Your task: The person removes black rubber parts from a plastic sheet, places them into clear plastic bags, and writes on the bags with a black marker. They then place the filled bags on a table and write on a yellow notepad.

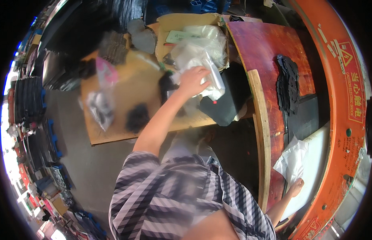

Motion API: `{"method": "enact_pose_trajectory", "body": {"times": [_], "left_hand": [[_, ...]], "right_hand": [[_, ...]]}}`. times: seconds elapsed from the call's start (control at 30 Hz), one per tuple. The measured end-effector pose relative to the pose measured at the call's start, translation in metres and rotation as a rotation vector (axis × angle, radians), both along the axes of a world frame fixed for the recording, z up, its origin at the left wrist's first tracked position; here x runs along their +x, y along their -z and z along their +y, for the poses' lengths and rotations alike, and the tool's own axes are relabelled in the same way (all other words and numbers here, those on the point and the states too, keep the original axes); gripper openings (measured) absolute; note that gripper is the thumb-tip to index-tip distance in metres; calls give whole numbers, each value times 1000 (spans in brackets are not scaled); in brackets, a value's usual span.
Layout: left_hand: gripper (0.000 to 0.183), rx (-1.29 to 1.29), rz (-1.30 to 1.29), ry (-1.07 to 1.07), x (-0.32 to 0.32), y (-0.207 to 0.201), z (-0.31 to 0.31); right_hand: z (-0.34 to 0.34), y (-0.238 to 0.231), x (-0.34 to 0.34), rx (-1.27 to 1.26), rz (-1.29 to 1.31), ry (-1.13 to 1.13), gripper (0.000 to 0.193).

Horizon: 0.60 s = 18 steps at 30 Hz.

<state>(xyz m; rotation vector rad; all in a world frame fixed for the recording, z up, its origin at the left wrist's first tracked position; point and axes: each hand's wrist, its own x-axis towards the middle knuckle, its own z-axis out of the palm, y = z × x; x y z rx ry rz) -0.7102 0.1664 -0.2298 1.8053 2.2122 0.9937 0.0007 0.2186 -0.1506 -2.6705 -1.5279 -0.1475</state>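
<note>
Head view: see left hand [194, 82] half-curled on clear plastic bags [206, 62] at the front of a cardboard box [188, 20]; can't tell gripping from resting. See right hand [296, 188] closed on the lower end of another clear bag [292, 160], in front of a white board [316, 160], near the red tabletop [270, 48]. Judging by shine and wrinkles: light, limp, likely slippery, easy to crease or tear. Best to pinch at a gathered edge; avoid digging in with fingernails.
</note>
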Motion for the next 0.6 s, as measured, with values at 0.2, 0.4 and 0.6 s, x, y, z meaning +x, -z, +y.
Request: {"method": "enact_pose_trajectory", "body": {"times": [0.2,0.4,0.6], "left_hand": [[29,-423,190,-38,-38,29,18],[36,-672,246,-232,-116,49,23],[37,-374,95,167,-153,41,32]], "right_hand": [[-5,0,1,14,30,-62,46],[-38,15,7,152,146,-111,38],[-69,13,-26,447,533,227,30]]}}
